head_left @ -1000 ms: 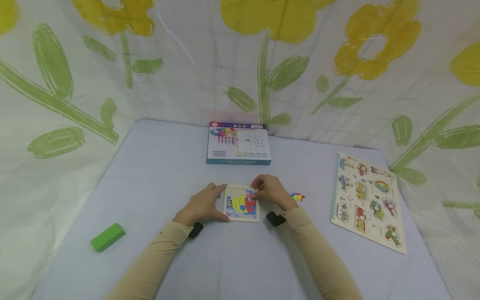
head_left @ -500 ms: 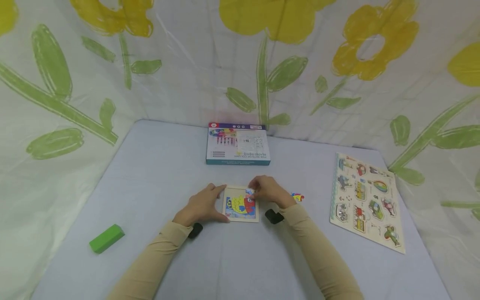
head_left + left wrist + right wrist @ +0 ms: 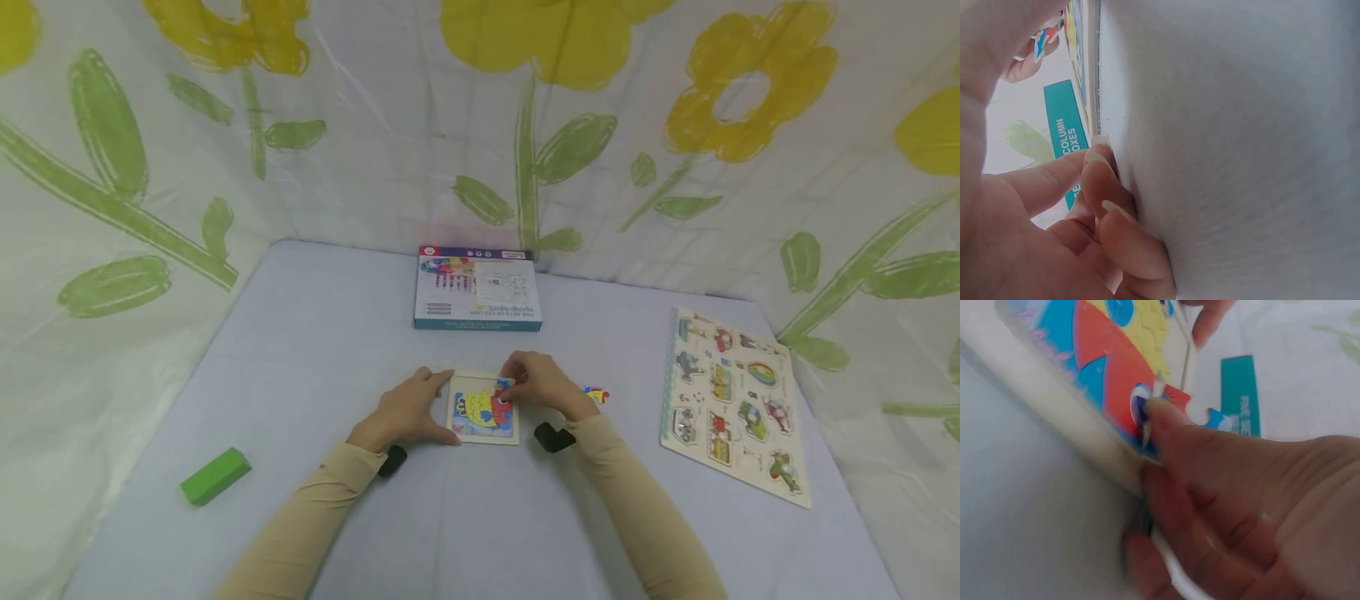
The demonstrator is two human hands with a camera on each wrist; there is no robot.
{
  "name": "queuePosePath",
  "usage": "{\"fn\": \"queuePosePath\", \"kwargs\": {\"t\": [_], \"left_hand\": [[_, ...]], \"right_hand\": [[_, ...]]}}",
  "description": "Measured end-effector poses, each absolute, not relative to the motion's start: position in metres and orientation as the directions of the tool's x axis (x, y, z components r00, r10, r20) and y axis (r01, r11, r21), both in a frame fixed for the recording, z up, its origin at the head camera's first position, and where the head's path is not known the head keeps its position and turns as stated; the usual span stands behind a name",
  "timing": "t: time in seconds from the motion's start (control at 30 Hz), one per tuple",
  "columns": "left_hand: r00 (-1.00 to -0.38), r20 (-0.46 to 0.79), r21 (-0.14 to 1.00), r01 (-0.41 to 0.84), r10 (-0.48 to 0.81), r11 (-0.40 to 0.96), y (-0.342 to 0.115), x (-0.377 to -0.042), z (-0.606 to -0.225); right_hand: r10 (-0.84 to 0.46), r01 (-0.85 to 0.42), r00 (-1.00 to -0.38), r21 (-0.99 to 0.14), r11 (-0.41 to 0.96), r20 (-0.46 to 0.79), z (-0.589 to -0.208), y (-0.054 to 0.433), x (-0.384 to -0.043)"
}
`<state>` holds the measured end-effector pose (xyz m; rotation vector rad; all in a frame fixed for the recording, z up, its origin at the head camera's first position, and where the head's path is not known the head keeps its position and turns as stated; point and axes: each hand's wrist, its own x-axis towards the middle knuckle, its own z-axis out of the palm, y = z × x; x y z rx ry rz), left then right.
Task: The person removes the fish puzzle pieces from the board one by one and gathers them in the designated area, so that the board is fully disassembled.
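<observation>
A small square jigsaw puzzle (image 3: 480,408) with a yellow and red fish lies in a pale wooden frame at mid-table. My left hand (image 3: 405,410) holds the frame's left side, thumb at the near corner and index finger at the far one. In the left wrist view its curled fingers (image 3: 1125,240) touch the frame's edge. Over the upper right corner, my right hand (image 3: 542,383) pinches a red and blue puzzle piece (image 3: 1215,419), which stands tilted above the picture. A bare strip of the frame shows along its far side. Another yellow and red piece (image 3: 597,395) lies beside the right wrist, partly hidden.
Behind the puzzle lies a flat white and teal box (image 3: 477,292). A large picture peg board (image 3: 731,408) rests at the right, and a green block (image 3: 216,476) at the left. A flowered curtain (image 3: 375,125) hangs behind the table.
The right fingers shift slightly over the upper right corner, and the pinched piece changes its tilt a little. The left hand and the frame stay in place.
</observation>
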<state>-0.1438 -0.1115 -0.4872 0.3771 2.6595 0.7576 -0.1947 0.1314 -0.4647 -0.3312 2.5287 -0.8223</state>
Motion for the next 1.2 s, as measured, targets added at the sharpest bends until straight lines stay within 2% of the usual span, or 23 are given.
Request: {"fn": "queuePosePath", "kwargs": {"t": [0.27,0.47,0.6,0.67,0.73,0.87,0.97,1.2], "left_hand": [[-0.902,-0.258,0.540,0.163,0.347,0.826,-0.113,-0.144,-0.489],[-0.909,-0.219,0.501,0.207,0.355,0.840,-0.106,-0.135,-0.483],[-0.890,-0.080,0.443,0.372,0.449,0.816,-0.084,-0.116,-0.472],[-0.844,-0.009,0.369,0.496,0.536,0.786,-0.070,-0.104,-0.468],[-0.795,0.012,0.287,0.583,0.606,0.760,-0.057,-0.093,-0.467],[-0.744,-0.083,0.225,0.635,0.664,0.739,-0.041,-0.080,-0.469],[-0.743,-0.149,0.253,0.609,0.653,0.752,-0.037,-0.076,-0.470],[-0.741,-0.165,0.300,0.590,0.650,0.749,-0.033,-0.078,-0.472]], "right_hand": [[-0.452,-0.228,-0.851,-0.589,0.776,-0.266,-0.468,0.134,-0.190],[-0.460,-0.247,-0.863,-0.620,0.745,-0.208,-0.482,0.142,-0.196],[-0.451,-0.243,-0.871,-0.625,0.742,-0.196,-0.485,0.145,-0.198],[-0.440,-0.235,-0.876,-0.623,0.746,-0.197,-0.485,0.145,-0.198],[-0.426,-0.222,-0.882,-0.620,0.752,-0.200,-0.486,0.145,-0.199],[-0.415,-0.217,-0.888,-0.616,0.757,-0.197,-0.486,0.144,-0.198],[-0.412,-0.219,-0.892,-0.619,0.754,-0.186,-0.485,0.144,-0.197],[-0.395,-0.177,-0.901,-0.678,0.713,-0.181,-0.483,0.149,-0.195]]}}
